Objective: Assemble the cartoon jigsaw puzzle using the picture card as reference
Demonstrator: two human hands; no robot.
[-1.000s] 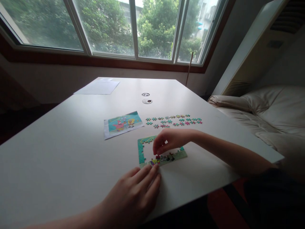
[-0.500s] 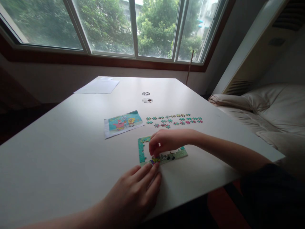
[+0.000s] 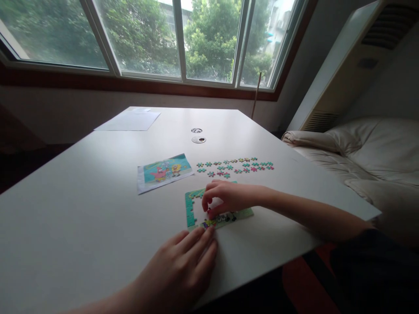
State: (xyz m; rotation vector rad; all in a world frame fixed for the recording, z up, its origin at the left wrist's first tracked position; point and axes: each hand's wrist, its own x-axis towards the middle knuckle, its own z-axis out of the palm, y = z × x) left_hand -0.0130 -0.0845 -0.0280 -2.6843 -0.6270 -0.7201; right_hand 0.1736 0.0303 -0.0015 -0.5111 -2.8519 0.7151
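Observation:
A partly assembled jigsaw puzzle (image 3: 190, 212) lies before me, its teal and green border joined around a bare white middle. My left hand (image 3: 181, 259) rests flat on the table, fingers stretched out and fingertips touching the puzzle's near edge. Over the puzzle's middle, my right hand (image 3: 227, 196) is bent with thumb and forefinger pinched on a small puzzle piece (image 3: 208, 211), mostly hidden by the fingertips. The same hand covers much of the puzzle's right and far sides. Yellow, purple and black-and-white figures show along the near border.
Loose puzzle pieces (image 3: 246, 165) lie in rows beyond the puzzle. A printed cartoon picture (image 3: 165, 172) is to their left. Farther off are a white sheet (image 3: 131, 120) and two round inserts (image 3: 198, 140) in the white table (image 3: 81, 209). A cream sofa (image 3: 369, 152) stands at right.
My right hand's fingers have opened slightly and lifted a little from the near border, with the small piece now showing at the fingertips. My left hand stays at the edge; the view has shifted slightly.

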